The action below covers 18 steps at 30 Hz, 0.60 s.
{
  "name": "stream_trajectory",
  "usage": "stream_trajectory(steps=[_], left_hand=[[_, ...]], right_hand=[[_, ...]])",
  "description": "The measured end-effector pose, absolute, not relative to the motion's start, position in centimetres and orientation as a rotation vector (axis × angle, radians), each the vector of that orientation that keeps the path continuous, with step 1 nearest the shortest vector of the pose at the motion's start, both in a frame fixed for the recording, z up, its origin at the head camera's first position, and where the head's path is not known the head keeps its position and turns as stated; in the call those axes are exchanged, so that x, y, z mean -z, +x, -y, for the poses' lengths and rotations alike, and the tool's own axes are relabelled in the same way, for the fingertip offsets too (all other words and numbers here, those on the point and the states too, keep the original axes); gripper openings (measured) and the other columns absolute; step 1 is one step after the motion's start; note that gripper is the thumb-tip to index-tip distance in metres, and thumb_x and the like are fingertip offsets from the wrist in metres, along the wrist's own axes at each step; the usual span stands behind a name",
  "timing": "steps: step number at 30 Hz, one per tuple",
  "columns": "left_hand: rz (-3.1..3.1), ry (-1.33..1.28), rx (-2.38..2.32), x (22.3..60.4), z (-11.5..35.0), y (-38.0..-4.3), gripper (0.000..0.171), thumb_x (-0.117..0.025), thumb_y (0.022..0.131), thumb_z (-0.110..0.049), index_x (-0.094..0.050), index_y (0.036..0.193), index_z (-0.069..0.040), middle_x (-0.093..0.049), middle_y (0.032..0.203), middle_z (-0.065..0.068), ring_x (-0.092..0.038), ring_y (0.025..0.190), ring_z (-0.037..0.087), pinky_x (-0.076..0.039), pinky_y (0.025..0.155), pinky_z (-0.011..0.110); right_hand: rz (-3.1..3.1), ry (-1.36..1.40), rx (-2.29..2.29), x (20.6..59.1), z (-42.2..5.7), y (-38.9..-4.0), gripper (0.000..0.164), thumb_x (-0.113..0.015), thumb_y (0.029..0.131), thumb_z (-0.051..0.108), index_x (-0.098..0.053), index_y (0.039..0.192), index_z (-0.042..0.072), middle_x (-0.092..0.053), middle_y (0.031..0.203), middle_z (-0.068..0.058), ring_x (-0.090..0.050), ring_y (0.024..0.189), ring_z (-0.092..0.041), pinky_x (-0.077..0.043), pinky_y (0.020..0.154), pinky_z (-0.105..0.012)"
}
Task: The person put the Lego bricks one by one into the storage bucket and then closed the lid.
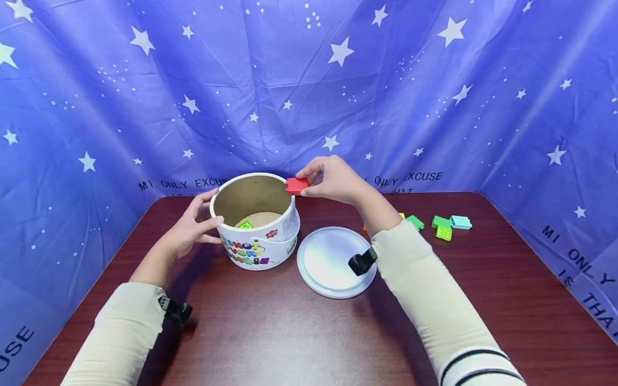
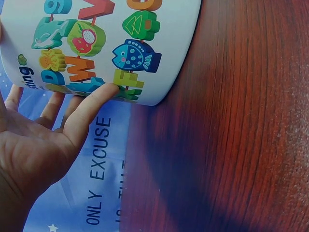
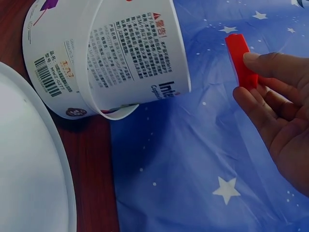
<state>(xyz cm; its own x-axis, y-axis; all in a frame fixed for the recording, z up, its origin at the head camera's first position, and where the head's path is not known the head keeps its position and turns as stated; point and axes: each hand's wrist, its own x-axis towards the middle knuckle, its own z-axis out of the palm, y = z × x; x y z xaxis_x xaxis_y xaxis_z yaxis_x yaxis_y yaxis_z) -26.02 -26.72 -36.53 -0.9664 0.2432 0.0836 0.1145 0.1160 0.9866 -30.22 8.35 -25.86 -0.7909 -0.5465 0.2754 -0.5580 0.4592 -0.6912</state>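
Sleeves (image 1: pixel 429 289) lead to hands (image 1: pixel 190 229), the right (image 1: pixel 336 179) pinching a red block (image 1: pixel 296 186).

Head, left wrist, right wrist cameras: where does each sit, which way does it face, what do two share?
Head: worn on the head, facing forward and down at the white bucket; left hand, right hand and sleeves show.
Left wrist: on that wrist, facing the bucket's picture-printed side; the left hand shows.
Right wrist: on that wrist, facing the bucket's text side; the right hand shows, pinching a red block.
Head and right wrist share the red block and white lid.
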Motion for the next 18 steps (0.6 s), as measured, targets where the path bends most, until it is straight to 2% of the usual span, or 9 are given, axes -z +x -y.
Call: stream_trajectory(steps=[8,18], left_hand=[[-2.265,0.370,-1.999,36.3,26.9,-25.9,0.073,-0.059,0.095,-0.011,-0.019,0.155,-0.026,-0.020,0.149,0.024,-0.036,0.123,0.045,-0.056,0.073,0.059],[-2.275,0.384,-1.989,36.5,26.7,-25.9,0.073,-0.058,0.096,-0.011,-0.019,0.155,-0.026,-0.021,0.149,0.024,-0.038,0.122,0.044,-0.058,0.072,0.056]], right_hand=[[2.733,0.965,-1.298,27.0,-5.7,-31.3,0.033,-0.080,0.076,0.004,-0.074,0.108,0.003,-0.071,0.098,-0.009,-0.067,0.088,-0.021,-0.056,0.075,-0.026],[2.679,0.905,-1.396,28.8,-3.7,-31.8,0.032,-0.078,0.077,0.001,-0.073,0.109,0.003,-0.072,0.094,-0.008,-0.066,0.088,-0.017,-0.055,0.073,-0.025]])
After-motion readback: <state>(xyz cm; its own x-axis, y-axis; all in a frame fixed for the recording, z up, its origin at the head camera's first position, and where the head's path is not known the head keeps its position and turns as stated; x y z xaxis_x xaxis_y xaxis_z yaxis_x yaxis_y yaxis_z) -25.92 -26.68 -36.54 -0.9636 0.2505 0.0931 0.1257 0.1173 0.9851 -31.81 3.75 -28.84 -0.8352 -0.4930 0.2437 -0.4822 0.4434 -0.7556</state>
